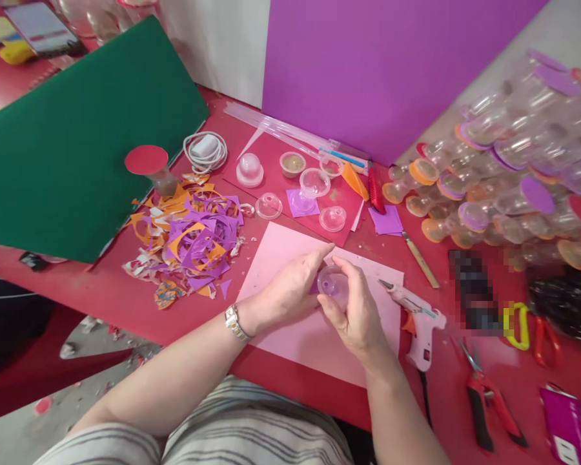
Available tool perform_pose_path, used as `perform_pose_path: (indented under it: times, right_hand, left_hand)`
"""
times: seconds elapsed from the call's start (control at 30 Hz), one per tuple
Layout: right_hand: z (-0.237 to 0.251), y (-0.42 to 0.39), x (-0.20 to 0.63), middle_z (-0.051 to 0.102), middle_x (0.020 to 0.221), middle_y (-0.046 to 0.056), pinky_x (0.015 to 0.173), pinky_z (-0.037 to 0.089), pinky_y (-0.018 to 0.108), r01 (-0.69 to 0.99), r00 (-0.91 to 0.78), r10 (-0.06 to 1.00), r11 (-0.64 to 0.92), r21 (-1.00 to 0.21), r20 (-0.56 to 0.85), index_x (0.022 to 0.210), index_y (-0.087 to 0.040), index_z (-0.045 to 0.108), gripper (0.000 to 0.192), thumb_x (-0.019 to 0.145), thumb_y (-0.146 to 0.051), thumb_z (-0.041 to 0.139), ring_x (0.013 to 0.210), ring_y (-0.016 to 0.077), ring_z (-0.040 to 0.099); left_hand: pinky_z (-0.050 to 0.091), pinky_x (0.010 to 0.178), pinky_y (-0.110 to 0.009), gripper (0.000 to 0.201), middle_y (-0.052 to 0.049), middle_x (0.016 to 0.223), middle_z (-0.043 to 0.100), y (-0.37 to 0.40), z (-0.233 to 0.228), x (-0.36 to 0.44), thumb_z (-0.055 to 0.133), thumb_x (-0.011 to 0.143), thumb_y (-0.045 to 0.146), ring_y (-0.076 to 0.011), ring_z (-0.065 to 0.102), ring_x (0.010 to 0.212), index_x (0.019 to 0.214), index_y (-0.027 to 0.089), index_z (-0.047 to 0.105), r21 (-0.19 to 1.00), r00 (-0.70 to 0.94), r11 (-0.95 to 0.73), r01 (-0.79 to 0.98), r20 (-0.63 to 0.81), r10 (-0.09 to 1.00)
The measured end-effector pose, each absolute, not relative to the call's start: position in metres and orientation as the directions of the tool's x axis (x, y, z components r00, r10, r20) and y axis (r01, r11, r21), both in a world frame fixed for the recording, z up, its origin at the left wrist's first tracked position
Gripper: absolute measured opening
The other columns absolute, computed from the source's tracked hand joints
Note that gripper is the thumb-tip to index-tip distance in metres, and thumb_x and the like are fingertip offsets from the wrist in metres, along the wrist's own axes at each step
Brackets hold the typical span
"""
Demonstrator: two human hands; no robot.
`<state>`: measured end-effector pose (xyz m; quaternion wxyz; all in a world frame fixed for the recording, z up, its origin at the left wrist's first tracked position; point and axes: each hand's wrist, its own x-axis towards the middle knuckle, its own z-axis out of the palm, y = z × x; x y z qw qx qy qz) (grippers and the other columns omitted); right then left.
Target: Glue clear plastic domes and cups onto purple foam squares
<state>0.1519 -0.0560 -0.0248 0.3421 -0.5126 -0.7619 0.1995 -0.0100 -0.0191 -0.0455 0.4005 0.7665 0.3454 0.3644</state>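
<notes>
Head view: left hand [290, 287] and right hand [356, 310] both clamped on a clear cup [333, 284], over pink paper [290, 336] on the red desk [101, 290]. Glue gun [414, 316] at 3 o'clock, scraps [188, 242] at 10.

A silver wristwatch [235, 322] and grey-and-white striped clothing [252, 426] are worn.

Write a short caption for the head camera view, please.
Both hands, left hand and right hand, hold a clear plastic cup over pink paper.
</notes>
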Motion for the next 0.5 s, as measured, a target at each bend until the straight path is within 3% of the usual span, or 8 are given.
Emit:
perform_pose_path:
  times: [0.33,0.5]
  right_hand:
    - [-0.028,-0.055,0.152,0.064,0.122,0.013,0.090,0.056,0.043,0.632,-0.225,0.909,0.411,-0.657,0.352,0.139,-0.022,0.044,0.051,0.096,-0.049,0.051,0.110,0.0257,0.064]
    - [-0.031,-0.054,0.153,0.063,0.118,0.014,0.086,0.058,0.045,0.644,-0.172,0.896,0.416,-0.641,0.409,0.142,-0.019,0.042,0.073,0.089,-0.069,0.050,0.107,0.0279,0.065]
  left_hand:
    - [0.054,0.094,-0.044,0.077,-0.013,0.118,0.063,-0.019,-0.047,-0.010,0.056,0.077,0.011,-0.0251,0.062,0.109,0.147,0.017,0.025,0.870,0.497,-0.420,0.259,0.253,0.830]
    - [0.054,0.094,-0.043,0.080,-0.015,0.121,0.062,-0.021,-0.040,-0.014,0.057,0.077,0.013,-0.0256,0.062,0.111,0.149,0.016,0.023,0.889,0.525,-0.373,0.266,0.190,0.829]
